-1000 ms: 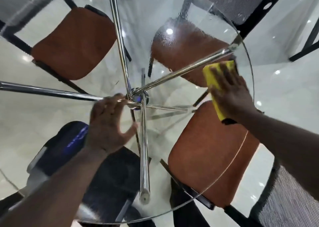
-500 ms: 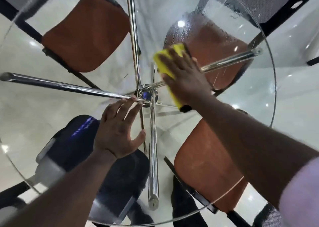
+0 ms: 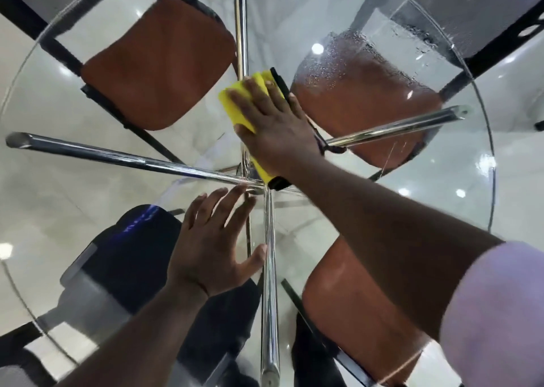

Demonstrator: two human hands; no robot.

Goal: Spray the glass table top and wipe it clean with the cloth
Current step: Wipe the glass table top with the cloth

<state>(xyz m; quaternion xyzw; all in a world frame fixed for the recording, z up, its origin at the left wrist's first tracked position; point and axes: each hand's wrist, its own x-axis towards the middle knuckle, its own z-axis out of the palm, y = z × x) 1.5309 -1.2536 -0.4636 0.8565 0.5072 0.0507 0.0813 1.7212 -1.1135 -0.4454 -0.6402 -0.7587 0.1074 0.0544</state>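
The round glass table top [image 3: 482, 139] fills the view, with chrome legs crossing beneath its centre. My right hand [image 3: 273, 127] lies flat on a yellow cloth [image 3: 235, 104] with a black edge, pressing it onto the glass just beyond the centre. My left hand [image 3: 212, 245] rests palm down on the glass nearer to me, fingers spread, holding nothing. Spray droplets [image 3: 347, 51] bead on the glass at the far right. No spray bottle is in view.
Several orange-seated chairs show through the glass: one at the far left [image 3: 153, 63], one at the far right [image 3: 368, 98] and one at the near right [image 3: 353, 313]. A dark chair [image 3: 123, 257] stands under the near left. The floor is glossy white.
My right hand has swept the yellow cloth from the table's right edge leftward to just beyond the centre. My left hand has stayed flat on the glass.
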